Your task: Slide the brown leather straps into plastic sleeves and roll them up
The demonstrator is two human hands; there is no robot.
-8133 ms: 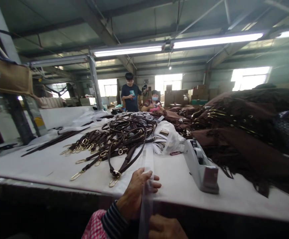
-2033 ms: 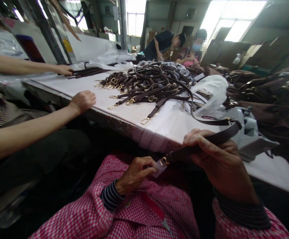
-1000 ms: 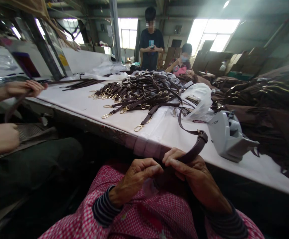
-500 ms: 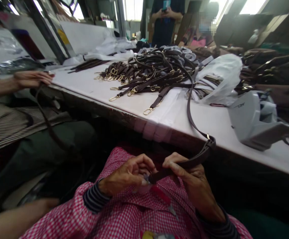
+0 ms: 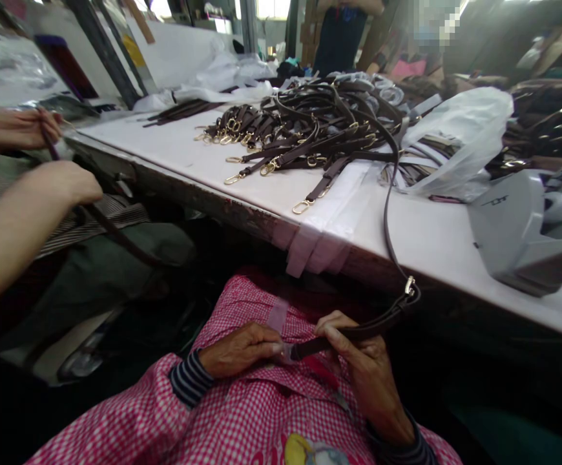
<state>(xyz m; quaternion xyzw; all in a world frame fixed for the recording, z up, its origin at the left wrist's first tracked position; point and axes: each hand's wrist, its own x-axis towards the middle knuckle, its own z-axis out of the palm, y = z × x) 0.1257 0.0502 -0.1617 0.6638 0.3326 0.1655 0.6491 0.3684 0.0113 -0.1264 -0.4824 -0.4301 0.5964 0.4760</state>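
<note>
A dark brown strap [image 5: 358,331] crosses above my lap, and my right hand [image 5: 365,361] is closed round it. My left hand [image 5: 245,350] pinches a small clear plastic piece [image 5: 288,352] at the strap's end. From my right hand the strap runs to a metal buckle [image 5: 409,286] beside the table edge, then up onto the table. A large heap of similar brown straps [image 5: 329,123] with gold-coloured clasps lies on the white table [image 5: 165,155].
At the left, a co-worker's hands [image 5: 68,184] hold another dark strap. A white plastic bag [image 5: 475,135] and a grey dispenser-like holder [image 5: 513,226] stand on the table's right part. Two people are beyond the table.
The view has shifted, so the table items appear farther right. My left hand's fingers have closed on the clear piece at the strap's end. The co-worker's hands have come together around their strap.
</note>
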